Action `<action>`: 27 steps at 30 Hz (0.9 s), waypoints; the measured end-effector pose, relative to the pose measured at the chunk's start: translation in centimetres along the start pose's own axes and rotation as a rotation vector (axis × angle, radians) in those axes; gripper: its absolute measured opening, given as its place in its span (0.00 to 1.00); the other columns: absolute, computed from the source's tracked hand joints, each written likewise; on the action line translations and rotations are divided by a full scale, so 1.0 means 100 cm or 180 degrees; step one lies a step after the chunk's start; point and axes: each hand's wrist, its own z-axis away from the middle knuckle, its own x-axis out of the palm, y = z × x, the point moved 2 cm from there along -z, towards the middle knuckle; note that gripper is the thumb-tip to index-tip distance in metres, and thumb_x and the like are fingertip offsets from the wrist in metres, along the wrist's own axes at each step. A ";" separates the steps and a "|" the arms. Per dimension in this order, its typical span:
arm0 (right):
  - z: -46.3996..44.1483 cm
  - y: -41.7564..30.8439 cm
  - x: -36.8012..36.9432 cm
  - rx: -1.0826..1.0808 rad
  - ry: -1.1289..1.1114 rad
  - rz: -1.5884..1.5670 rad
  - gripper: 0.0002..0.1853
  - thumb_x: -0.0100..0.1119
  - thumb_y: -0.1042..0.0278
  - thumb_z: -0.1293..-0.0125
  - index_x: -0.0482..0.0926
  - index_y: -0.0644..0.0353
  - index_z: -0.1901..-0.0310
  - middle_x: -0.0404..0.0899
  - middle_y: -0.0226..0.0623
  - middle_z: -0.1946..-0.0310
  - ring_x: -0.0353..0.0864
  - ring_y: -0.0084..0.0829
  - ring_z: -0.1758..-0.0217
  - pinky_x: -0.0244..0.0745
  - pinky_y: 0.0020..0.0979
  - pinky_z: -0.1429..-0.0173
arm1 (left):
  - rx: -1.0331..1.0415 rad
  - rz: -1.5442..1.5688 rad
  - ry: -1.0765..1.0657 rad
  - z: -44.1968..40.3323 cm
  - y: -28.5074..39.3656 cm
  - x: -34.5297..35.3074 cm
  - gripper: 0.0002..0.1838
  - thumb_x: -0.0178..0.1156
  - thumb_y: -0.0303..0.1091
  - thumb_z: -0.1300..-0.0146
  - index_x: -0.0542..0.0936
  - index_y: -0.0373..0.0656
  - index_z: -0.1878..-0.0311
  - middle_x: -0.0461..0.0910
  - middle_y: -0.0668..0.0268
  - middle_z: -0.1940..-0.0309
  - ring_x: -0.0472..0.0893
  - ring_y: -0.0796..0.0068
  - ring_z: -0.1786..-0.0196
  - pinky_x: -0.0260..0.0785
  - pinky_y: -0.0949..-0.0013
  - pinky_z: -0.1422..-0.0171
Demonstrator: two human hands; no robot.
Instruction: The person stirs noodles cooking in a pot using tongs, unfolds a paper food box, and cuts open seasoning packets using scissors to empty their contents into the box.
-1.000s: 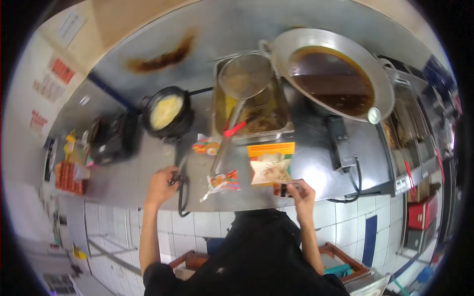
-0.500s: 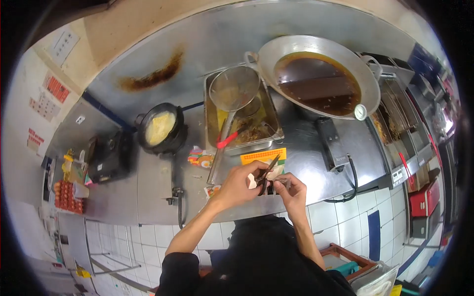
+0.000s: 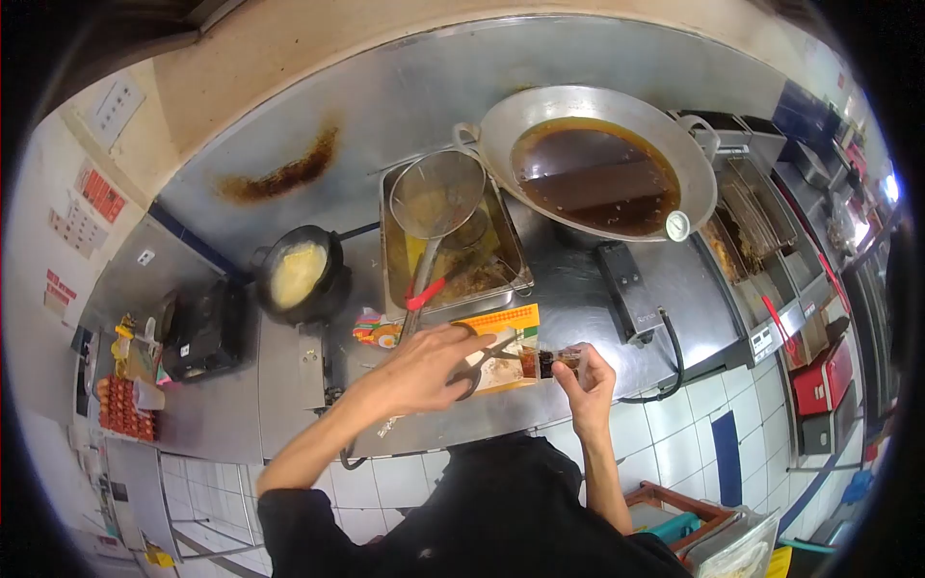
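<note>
My left hand (image 3: 424, 368) is closed around the dark handles of a pair of scissors (image 3: 501, 354), whose blades point right. The scissor tips are close to small clear sachets (image 3: 544, 363) with dark and reddish-brown contents. My right hand (image 3: 590, 380) pinches these sachets at their right end. Beneath both hands, a yellow-and-white food packet (image 3: 515, 318) lies on the steel counter (image 3: 568, 289), partly covered by my left hand. Another colourful packet (image 3: 376, 329) lies just left of the strainer's handle.
A large wok of dark oil (image 3: 597, 178) with a dial thermometer (image 3: 678, 225) stands behind. Left of it, a mesh strainer (image 3: 438, 193) rests on a metal tray (image 3: 520, 265) beside red-handled tongs (image 3: 424, 292). A black pot (image 3: 313, 308) holds yellowish food. Egg trays (image 3: 125, 409) sit far left.
My hands have moved apart. The scissors now show with blades toward the sachets, which have come into view in my right hand. The camera view has shifted slightly.
</note>
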 end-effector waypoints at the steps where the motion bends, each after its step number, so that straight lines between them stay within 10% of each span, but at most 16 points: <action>1: 0.000 0.000 0.000 -0.0025 -0.0035 0.0025 0.08 0.66 0.75 0.35 0.78 0.64 0.58 0.76 0.24 0.65 0.72 0.16 0.61 0.66 0.21 0.54 | 0.0130 -0.0231 -0.0173 -0.002 0.001 -0.002 0.33 0.64 0.32 0.49 0.74 0.42 0.36 0.78 0.56 0.58 0.79 0.54 0.52 0.71 0.54 0.45; 27: 0.004 0.003 0.007 0.0096 0.0029 -0.0198 0.08 0.66 0.75 0.36 0.78 0.64 0.57 0.78 0.26 0.63 0.72 0.17 0.59 0.66 0.22 0.50 | 0.0294 -0.0765 -0.0731 -0.011 0.004 -0.008 0.32 0.64 0.27 0.46 0.72 0.45 0.34 0.80 0.60 0.61 0.81 0.56 0.58 0.75 0.53 0.56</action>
